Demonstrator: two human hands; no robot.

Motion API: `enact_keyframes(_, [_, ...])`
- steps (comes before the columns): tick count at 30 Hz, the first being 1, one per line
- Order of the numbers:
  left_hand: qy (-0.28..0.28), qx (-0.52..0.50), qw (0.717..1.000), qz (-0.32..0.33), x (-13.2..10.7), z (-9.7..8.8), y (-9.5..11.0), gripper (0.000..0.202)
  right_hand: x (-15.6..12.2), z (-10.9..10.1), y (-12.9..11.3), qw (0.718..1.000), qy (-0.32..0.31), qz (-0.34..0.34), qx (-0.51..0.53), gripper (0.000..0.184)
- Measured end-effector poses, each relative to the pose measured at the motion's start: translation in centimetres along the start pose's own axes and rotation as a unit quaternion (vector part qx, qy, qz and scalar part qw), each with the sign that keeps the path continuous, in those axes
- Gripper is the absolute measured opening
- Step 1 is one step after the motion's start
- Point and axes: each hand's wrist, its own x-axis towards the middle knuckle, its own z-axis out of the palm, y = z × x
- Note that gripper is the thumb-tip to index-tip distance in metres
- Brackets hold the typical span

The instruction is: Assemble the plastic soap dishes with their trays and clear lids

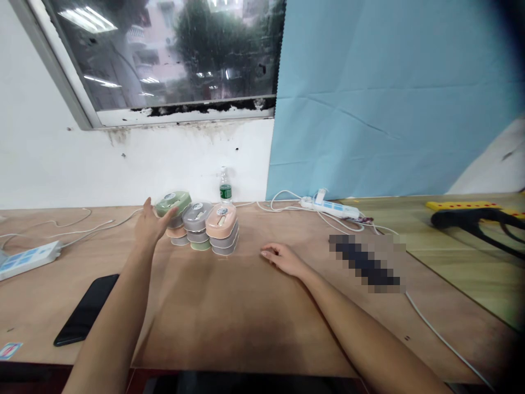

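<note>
Three short stacks of oval plastic boxes stand side by side on the plywood tabletop (229,312). The left stack (174,216) has a green box on top, the middle stack (197,224) a grey one, and the right stack (222,230) a peach one. My left hand (152,225) is raised and open, its fingertips against the lower edge of the top green box (172,203). My right hand (284,259) lies palm down on the wood, holding nothing, a little to the right of the peach stack.
A water bottle (225,186) stands behind the stacks. White power strips (28,260) (328,208) and loose cables lie on the table, with a black phone (85,310) at the front left. A pixelated patch (367,264) hides something at the right.
</note>
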Motion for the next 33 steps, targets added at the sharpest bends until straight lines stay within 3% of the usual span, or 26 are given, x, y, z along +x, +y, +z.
enact_keyframes(3, [0.145,-0.041,0.985,0.086,-2.1,0.4,0.3,0.071,0.1,0.0,0.2,1.000,0.003,-0.002,-0.012,0.040])
enact_keyframes(5, [0.161,-0.080,0.971,0.155,-4.5,1.2,0.7,0.049,0.1,0.1,0.3,1.000,0.005,-0.004,-0.022,0.041])
enact_keyframes(6, [0.144,-0.098,0.965,0.197,-5.9,1.7,0.9,0.040,0.1,0.1,0.4,1.000,0.006,-0.006,-0.028,0.041])
enact_keyframes(9, [-0.011,-0.112,0.932,0.345,-10.1,3.6,1.4,0.022,0.1,0.1,0.5,0.999,0.010,-0.011,-0.045,0.041])
enact_keyframes(12, [-0.182,-0.087,0.898,0.390,-12.9,5.2,1.9,0.024,0.0,0.1,0.4,0.997,0.012,-0.019,-0.067,0.041])
enact_keyframes(16, [-0.314,-0.056,0.888,0.331,-13.9,6.3,2.6,0.029,0.0,0.1,0.0,0.996,0.014,-0.021,-0.089,0.040])
enact_keyframes(19, [-0.370,-0.020,0.883,0.287,-13.7,6.5,3.0,0.036,-0.1,0.1,-0.2,0.995,0.014,-0.025,-0.095,0.039])
enact_keyframes(25, [-0.385,-0.019,0.882,0.271,-13.2,6.2,2.7,0.036,-0.1,0.3,0.4,0.995,0.007,-0.038,-0.095,0.040])
enact_keyframes(33, [-0.356,0.034,0.885,0.297,-13.8,6.4,3.4,0.033,0.2,0.4,0.5,0.993,0.004,-0.040,-0.111,0.039])
